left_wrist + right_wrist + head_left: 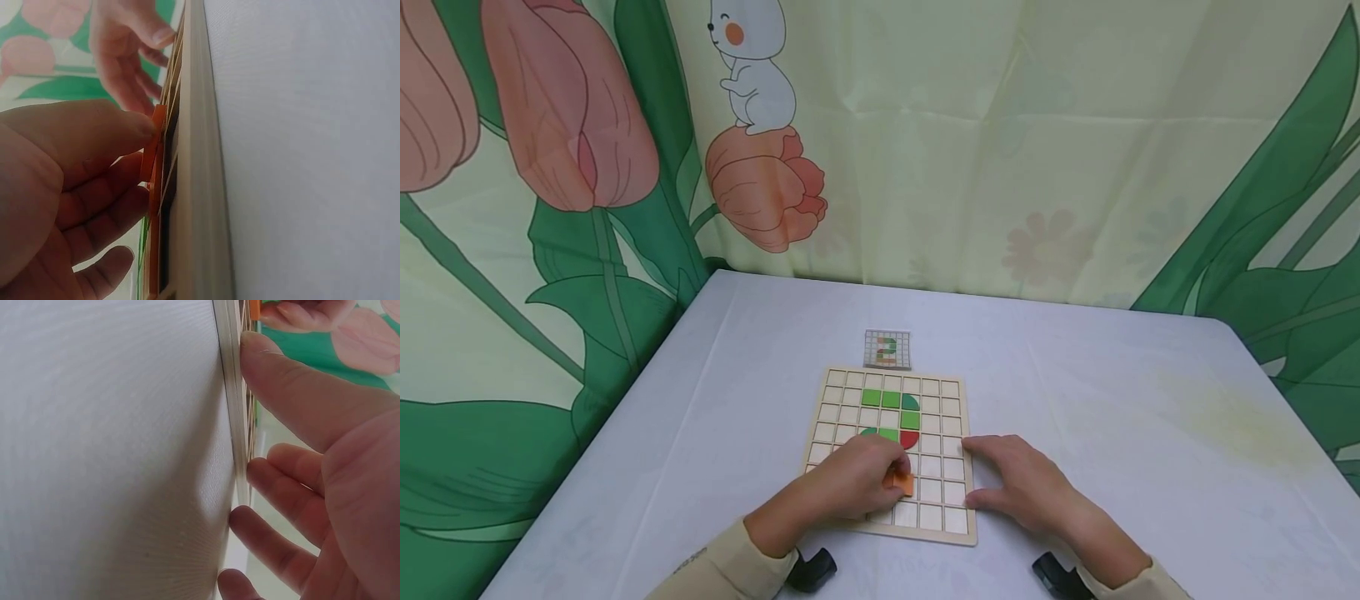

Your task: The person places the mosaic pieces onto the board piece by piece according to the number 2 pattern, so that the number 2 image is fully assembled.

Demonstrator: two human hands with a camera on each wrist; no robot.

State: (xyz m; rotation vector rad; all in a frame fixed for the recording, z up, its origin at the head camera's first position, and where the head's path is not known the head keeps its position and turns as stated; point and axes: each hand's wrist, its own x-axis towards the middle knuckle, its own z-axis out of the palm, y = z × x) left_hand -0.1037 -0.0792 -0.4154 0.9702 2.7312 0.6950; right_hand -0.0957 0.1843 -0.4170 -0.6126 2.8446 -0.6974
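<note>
A wooden grid board (pixel 925 536) lies flat on the table. My left hand (pixel 856 477) is over its lower middle, thumb and fingers pinching an orange tile (pixel 150 147) at the grid; in the left wrist view the tile is tilted against the board. More orange (pixel 154 244) shows just below it, partly hidden. My right hand (pixel 1030 485) rests at the board's right side, thumb and fingertips touching the rim, fingers spread. Higher on the grid sit several light green square tiles (pixel 891 399), a dark green rounded tile (pixel 910 402) and a red rounded tile (pixel 909 439).
Beyond the board's far edge lies a small card (pixel 887 349) printed with a grid and a coloured figure. A white cloth covers the table (pixel 1112 400). A curtain (pixel 940 167) with tulips hangs behind it.
</note>
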